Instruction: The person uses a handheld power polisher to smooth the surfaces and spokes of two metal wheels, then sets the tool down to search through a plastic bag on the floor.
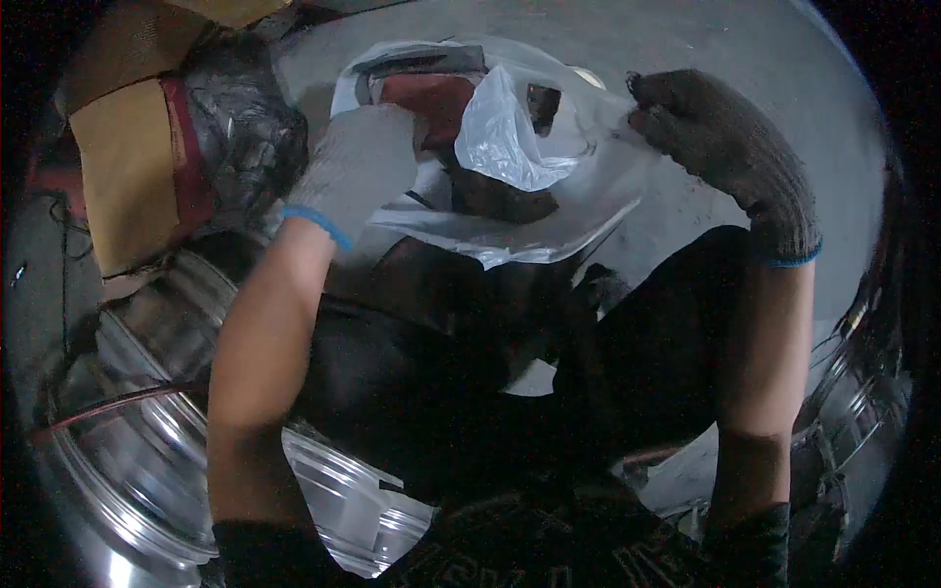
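A white plastic bag (598,211) lies spread open on the floor in front of me. My right hand (730,147), in a dirty dark grey knit glove with a blue cuff, pinches the bag's right edge and draws it taut. Over the bag's left side is my left hand (363,157), in a paler glove of the same kind, its fingers bent down out of sight. Right beside it lies a dark red flat piece (431,98) inside the bag. A crumpled clear plastic bag (515,137) and a dark brownish piece (500,196) also lie in there.
At the left are a tan cardboard-like sheet (127,176) with a dark red edge and a crumpled black plastic bag (245,118). Shiny round metal parts (147,470) stand at the lower left. More metal pieces (858,412) lie at the right. The grey floor (686,39) extends beyond the bag.
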### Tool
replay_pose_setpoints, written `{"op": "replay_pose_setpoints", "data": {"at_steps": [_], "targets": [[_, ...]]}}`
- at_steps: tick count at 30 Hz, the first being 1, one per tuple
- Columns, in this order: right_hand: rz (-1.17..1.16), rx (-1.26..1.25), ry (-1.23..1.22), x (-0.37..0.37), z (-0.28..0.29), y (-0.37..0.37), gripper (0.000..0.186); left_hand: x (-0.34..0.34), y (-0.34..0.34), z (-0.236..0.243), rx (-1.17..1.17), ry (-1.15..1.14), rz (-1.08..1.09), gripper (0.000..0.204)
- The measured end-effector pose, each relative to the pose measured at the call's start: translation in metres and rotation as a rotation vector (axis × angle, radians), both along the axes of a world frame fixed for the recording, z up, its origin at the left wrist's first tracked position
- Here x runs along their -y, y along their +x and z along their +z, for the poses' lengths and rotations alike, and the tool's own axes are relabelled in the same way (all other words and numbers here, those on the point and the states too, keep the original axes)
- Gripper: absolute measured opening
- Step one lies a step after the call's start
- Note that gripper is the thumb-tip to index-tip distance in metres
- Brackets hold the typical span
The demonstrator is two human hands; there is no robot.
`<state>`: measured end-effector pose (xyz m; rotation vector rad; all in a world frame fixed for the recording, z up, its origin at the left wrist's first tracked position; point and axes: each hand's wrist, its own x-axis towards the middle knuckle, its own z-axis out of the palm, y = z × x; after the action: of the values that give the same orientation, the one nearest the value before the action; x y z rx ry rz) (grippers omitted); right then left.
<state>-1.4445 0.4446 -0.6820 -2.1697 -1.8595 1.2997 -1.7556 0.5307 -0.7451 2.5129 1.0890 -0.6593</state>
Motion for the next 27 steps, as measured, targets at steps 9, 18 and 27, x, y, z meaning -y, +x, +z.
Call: {"op": "replay_pose_setpoints", "data": {"at_steps": [9,18,27], "targets": [[-0.284,-0.110,0.126,0.011,-0.018,0.005,0.049,0.021,0.034,0.013,0.172,-0.157,-0.351,0.027],[-0.059,-0.057,0.299,0.007,-0.019,0.002,0.035,0.079,0.062,-0.141,0.453,-0.072,-0.171,0.028],[0.111,0.101,0.248,0.008,-0.023,0.008,0.034,0.048,0.033,-0.064,-0.544,-0.089,-0.487,0.026]]}}
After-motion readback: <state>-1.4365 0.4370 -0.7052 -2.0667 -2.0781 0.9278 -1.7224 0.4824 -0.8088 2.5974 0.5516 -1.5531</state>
